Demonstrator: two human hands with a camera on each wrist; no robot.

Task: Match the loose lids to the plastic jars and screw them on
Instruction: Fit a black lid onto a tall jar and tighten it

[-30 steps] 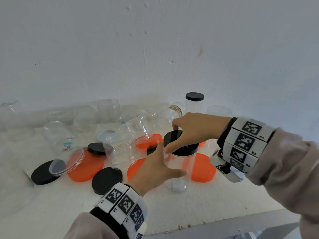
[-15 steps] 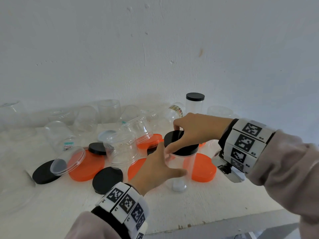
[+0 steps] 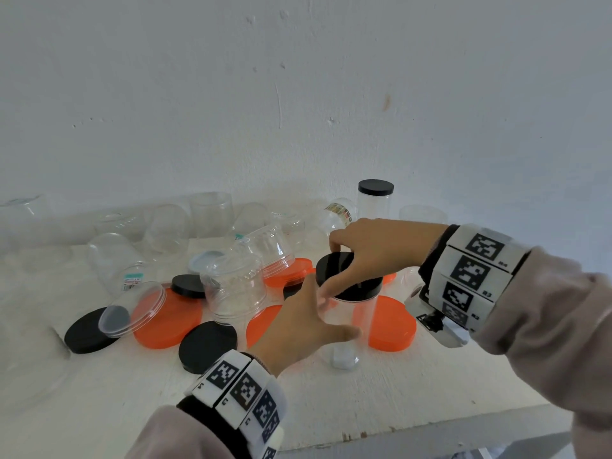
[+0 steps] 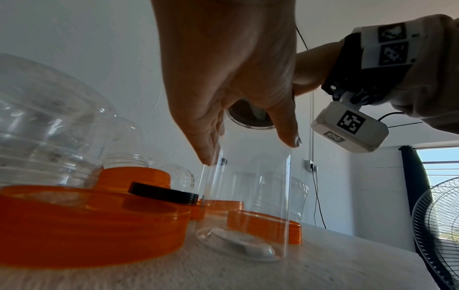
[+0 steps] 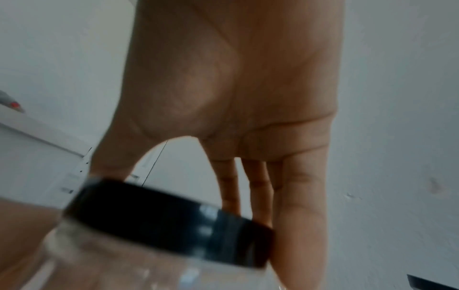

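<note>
The table (image 3: 397, 385) carries a scatter of clear jars and loose lids, orange and black, spread from 9 to 12 o'clock of the working jar (image 3: 344, 329). One capped jar (image 3: 376, 200) stands upright at 12 o'clock, by the wall; judged finished and set clear of the pile. The working jar stands upright on the table near the front edge, an orange lid (image 3: 390, 323) just beside it at 3 o'clock.

The left hand (image 3: 298, 326) reaches in from 7 o'clock and wraps the jar wall, thumb on the near side, fingers (image 4: 208, 149) on the far side; judged to brace the body against turning. The right hand (image 3: 374, 253) comes from 3 o'clock, palm down, fingers and thumb curled over the rim of the black lid (image 3: 334, 263), which sits on the jar mouth. The grip suits a twist. How far the thread has engaged cannot be told.
</note>
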